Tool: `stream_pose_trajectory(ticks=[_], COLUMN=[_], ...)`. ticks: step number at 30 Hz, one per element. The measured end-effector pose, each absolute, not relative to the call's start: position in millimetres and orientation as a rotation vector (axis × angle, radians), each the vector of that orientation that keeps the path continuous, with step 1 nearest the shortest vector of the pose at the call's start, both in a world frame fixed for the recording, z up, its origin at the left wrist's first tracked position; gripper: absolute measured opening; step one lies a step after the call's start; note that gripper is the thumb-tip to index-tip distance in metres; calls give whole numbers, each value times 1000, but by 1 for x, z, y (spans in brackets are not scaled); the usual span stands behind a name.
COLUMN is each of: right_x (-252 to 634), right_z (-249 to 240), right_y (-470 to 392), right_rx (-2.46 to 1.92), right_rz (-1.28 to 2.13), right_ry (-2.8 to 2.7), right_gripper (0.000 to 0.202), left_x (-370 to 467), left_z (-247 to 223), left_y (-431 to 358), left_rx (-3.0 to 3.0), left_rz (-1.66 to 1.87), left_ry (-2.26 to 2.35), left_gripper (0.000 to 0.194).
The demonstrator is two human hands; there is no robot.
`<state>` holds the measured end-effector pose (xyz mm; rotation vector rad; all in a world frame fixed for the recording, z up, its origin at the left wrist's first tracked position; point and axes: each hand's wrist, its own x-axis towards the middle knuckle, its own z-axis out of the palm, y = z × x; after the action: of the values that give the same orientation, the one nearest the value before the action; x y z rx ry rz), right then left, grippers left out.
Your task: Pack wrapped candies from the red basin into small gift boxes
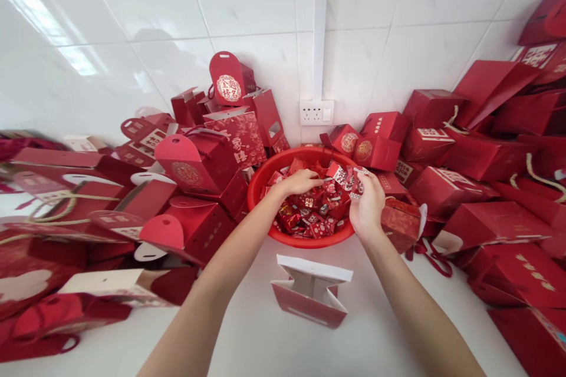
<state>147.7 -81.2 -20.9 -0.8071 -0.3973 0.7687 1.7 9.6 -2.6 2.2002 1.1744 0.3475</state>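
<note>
Nearest to me an open red gift box (pixel 311 296) stands on the white table (pixel 265 341). Behind it, my left hand (pixel 302 181) lies half-closed on the wrapped candies (pixel 316 215) in the red basin (pixel 260 185); my right hand (pixel 367 206) is closed around several candies.

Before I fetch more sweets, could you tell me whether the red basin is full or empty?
Fairly full: the red basin holds a heap of red wrapped sweets, with both hands in it.
</note>
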Motion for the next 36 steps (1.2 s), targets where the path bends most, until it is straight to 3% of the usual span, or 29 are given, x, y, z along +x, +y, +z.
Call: stream_pose_trajectory(ticks=[4,12,16,18,20,23,27,33,36], right_x=[147,146,146,146,146,146,146,144,144], right_z=[-19,-16,-17,-17,-18,-19,-19,-15,-14], right_y=[-82,-83,-82,-81,-80,-80,-80,-82,-83], right_rx=[-794,-794,-794,-793,-790,-784,-783,-764,-768], right_rz=[780,780,761,739,725,722,728,748,745], right_ry=[-365,-338,-333,-325,-329,-328,-326,-313,-302], right_gripper=[13,12,12,12,13,14,14,14,13], left_x=[1,-2,-5,-5,-4,1,13,24,24], left_z=[-2,-4,-7,-9,-9,-9,-11,-11,-9], left_y=[11,13,15,16,15,9,-5,-21,-21], left_rx=[2185,2242,2272,2359,2460,2464,2349,2589,2638], left_rz=[333,329,355,395,444,393,8,-314,-336], left_ry=[1162,1180,1181,1161,1106,924,675,823,884], left_gripper=[25,30,9,34,44,37,28,55,52])
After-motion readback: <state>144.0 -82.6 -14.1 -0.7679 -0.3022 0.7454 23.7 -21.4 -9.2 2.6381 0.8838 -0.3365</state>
